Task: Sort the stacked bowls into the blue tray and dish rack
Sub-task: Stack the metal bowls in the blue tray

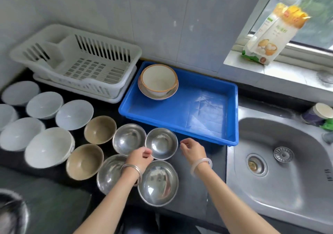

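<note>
Blurrily, left hand [140,157] pinch-tight on steel bowl [161,143] rim; right hand [193,150] slack, empty.

Home kitchen: steel sink [281,161], dish rack [81,62], tiled wall [162,17].

Stainless-steel sink [297,188], set into the dark counter [198,188] at right; open drain [255,164] with a round strainer [283,154] just beside it in the basin.
Paper cup [319,114], lying on its side on the sink's far rim, next to a green item [328,124], not identifiable.
Printed packet [270,35], white and yellow, upright on the windowsill [288,75] before the window [315,8].
Grey tiled wall [162,17] behind.
</note>
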